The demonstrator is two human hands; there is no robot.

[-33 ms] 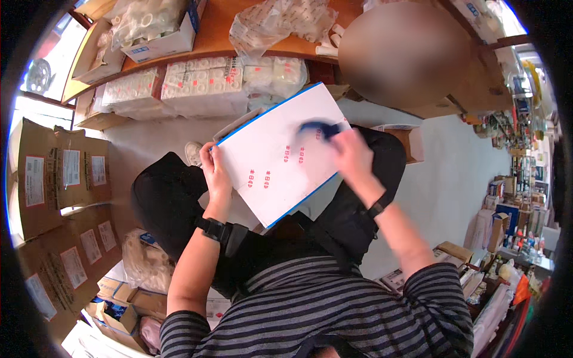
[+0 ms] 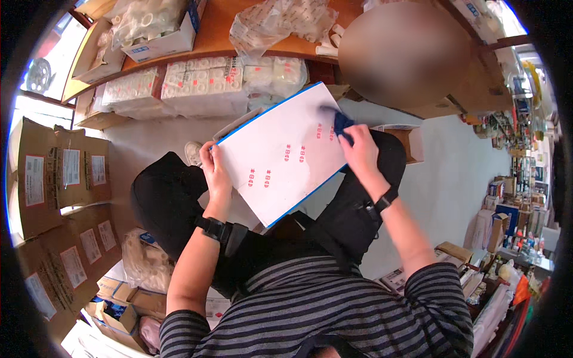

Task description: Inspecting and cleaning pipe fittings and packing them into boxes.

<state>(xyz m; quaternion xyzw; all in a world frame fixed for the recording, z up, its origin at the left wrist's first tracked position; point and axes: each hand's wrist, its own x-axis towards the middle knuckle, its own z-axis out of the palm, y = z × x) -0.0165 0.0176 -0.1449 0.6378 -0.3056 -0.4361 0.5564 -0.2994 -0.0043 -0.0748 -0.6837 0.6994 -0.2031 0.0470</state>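
Note:
Across my lap lies a white board [image 2: 268,152] with blue edges and several small red marks, tilted with its far end up to the right. My left hand [image 2: 215,166] grips the board's left edge, thumb on top and the other fingers partly hidden. Bunched in my right hand [image 2: 362,149] is a dark blue cloth [image 2: 342,123], held against the board's upper right part. The cloth's far end is smeared by motion. Below the board, part of what supports it is hidden.
Ahead stands a wooden shelf [image 2: 212,45] with clear plastic bags [image 2: 280,24] and wrapped white packs [image 2: 203,83]. Cardboard boxes [image 2: 45,173] are stacked at left. An open carton [image 2: 410,143] sits beyond my right knee. Crowded shelves [image 2: 507,221] line the right.
My right hand and the blue cloth have shifted slightly up and to the right over the board, uncovering more red marks. The left hand and board have stayed put.

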